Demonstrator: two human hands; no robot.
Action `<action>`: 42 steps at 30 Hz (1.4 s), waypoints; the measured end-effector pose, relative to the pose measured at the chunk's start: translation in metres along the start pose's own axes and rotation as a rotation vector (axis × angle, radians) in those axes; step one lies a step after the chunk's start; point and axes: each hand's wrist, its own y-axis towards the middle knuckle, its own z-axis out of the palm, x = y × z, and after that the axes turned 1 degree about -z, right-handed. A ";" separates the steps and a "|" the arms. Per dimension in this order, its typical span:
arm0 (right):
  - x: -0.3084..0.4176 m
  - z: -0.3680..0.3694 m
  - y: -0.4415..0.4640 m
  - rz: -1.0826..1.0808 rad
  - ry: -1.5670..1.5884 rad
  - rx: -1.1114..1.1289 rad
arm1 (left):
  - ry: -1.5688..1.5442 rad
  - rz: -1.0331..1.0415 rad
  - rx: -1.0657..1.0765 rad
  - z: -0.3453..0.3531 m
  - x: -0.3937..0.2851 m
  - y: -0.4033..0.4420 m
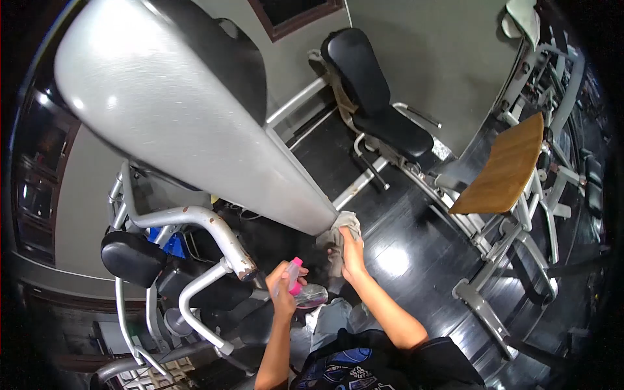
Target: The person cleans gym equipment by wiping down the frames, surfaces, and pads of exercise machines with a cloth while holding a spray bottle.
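Note:
My left hand [282,292] is closed around the neck of a spray bottle [311,296] with a pink and white trigger head and a clear body. In my right hand [351,252] is a light grey cloth [346,224], bunched up and pressed to the lower end of a large silver machine cover [195,136]. That cover slants from the upper left down to the middle of the view. Part of the cloth hangs below my fingers. Which fingers rest on the trigger is hard to make out.
A black padded seat machine [364,78] stands by the grey wall. To the right is a frame with a curved wooden board [504,169]. On the left, a bent silver bar [214,227] and a round black pad [132,257] are close to my left arm. The floor [396,260] is dark and shiny.

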 end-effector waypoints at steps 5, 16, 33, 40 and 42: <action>0.068 0.024 -0.039 -0.339 0.022 0.236 | -0.084 0.241 0.014 -0.014 -0.060 0.030; 0.165 0.085 -0.107 -0.519 -0.247 0.492 | -0.416 0.658 -0.035 -0.058 -0.207 0.085; 0.173 0.231 -0.237 -0.970 -0.850 0.614 | -0.440 0.628 0.022 -0.165 -0.285 0.176; 0.157 0.269 -0.228 -1.370 -1.037 0.371 | -0.573 0.614 0.073 -0.176 -0.271 0.187; 0.166 0.285 -0.232 -1.636 -1.250 0.293 | -0.601 0.580 0.109 -0.178 -0.264 0.189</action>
